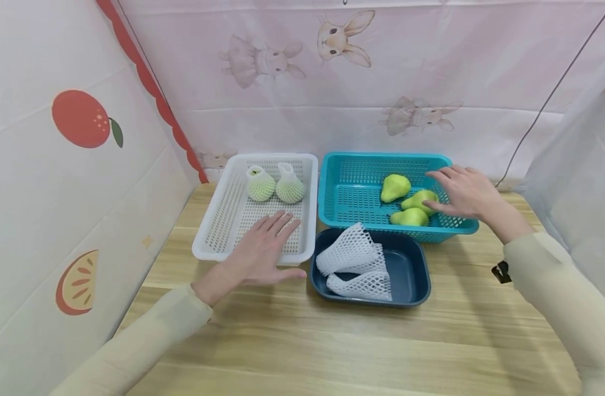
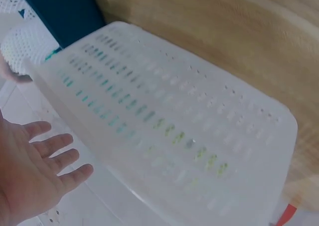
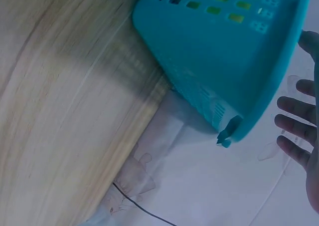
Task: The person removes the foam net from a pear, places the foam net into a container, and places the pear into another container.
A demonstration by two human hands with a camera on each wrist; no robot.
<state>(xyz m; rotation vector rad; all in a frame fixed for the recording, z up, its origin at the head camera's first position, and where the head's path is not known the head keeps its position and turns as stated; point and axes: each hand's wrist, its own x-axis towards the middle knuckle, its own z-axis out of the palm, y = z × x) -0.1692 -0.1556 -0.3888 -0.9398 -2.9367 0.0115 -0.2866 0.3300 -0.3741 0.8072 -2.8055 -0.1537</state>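
My left hand [image 1: 264,248] spreads its fingers over the front of a white basket [image 1: 208,231], holding nothing; the left wrist view shows its palm beside the basket's wall. Toward the back of that basket, two pears in white foam nets stand side by side, a left one [image 1: 261,186] and a right one [image 1: 290,187]. My right hand [image 1: 463,191] reaches over the right end of a teal basket [image 1: 349,206], fingers extended and thumb close to the middle pear [image 1: 420,201]. Another pear [image 1: 395,187] lies behind it and a third [image 1: 410,217] in front.
A dark blue tray [image 1: 406,275] stands in front of the teal basket, with several loose white foam nets [image 1: 354,253] in its left part. All rest on a wooden table [image 1: 292,352]. Printed cloth [image 1: 307,126] hangs behind, and more cloth borders both sides.
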